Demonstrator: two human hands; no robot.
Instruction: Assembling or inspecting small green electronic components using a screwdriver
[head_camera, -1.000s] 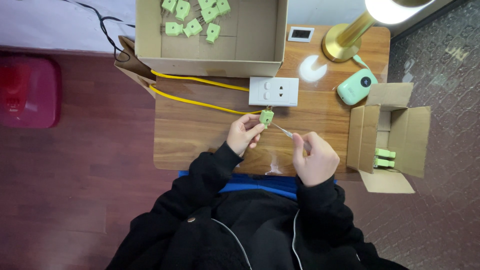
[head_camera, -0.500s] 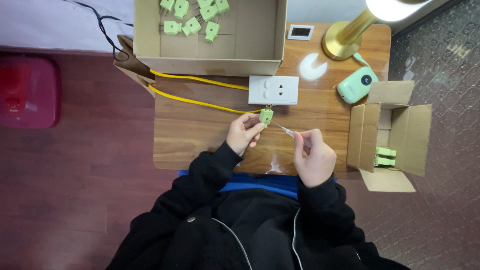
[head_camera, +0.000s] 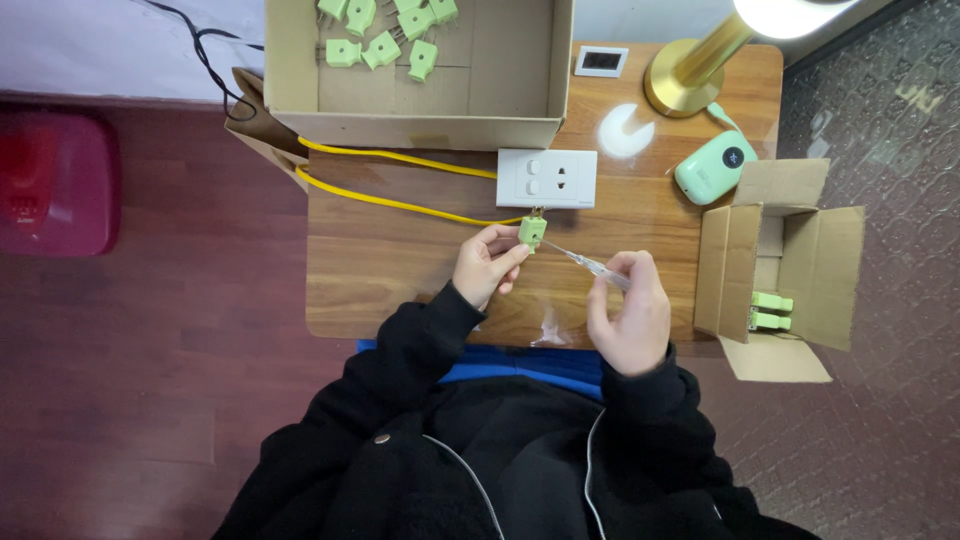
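My left hand pinches a small green plug just below the white wall socket plate on the wooden table. My right hand grips a thin screwdriver with a clear handle. Its tip points up-left and reaches the side of the green plug. Both hands hover over the table's near half. My black sleeves cover the wrists.
A large open cardboard box at the back holds several green plugs. A smaller open box at the right holds two more. Yellow cables, a brass lamp base, a mint green device and a red stool are around.
The left hand and plug have stayed under the socket plate. The right hand has shifted slightly, keeping the screwdriver tip at the plug.
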